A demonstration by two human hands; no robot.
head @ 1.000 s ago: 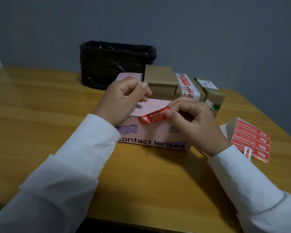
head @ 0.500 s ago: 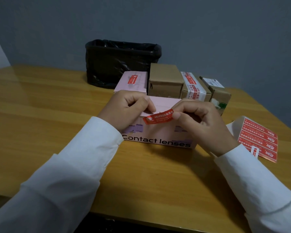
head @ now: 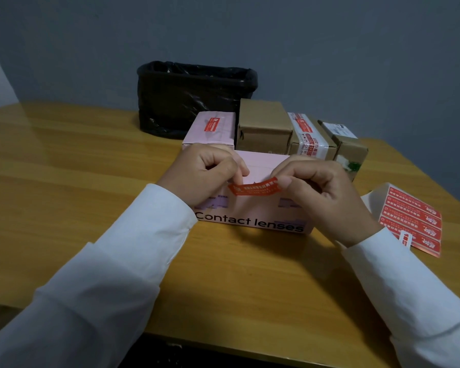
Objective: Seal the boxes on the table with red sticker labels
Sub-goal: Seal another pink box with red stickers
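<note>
Item: red rectangular sticker label [head: 254, 189] held over a pink cardboard box printed "Contact lenses" [head: 250, 208] — both hands engaged.

Left hand [head: 205, 173], fingers curled, pinches the label's left end; right hand [head: 322, 192], thumb and forefinger closed, pinches its right end, so the strip spans the near top edge of the box, bowed slightly upward. Whether the strip touches the box cannot be told. Box stands on a yellow wooden table [head: 64, 168], near its middle. Behind it, in a row: a second pink box bearing a red label [head: 210, 131], a plain brown carton [head: 263, 126], a brown carton with red-and-white tape [head: 311, 140], a small brown carton with a white slip [head: 348, 147]. Rear — a black bin lined with a black bag [head: 194, 94]. Right of the hands, lying flat: a sheet of red sticker labels [head: 412, 221]. Both arms in white sleeves [head: 112, 274].
</note>
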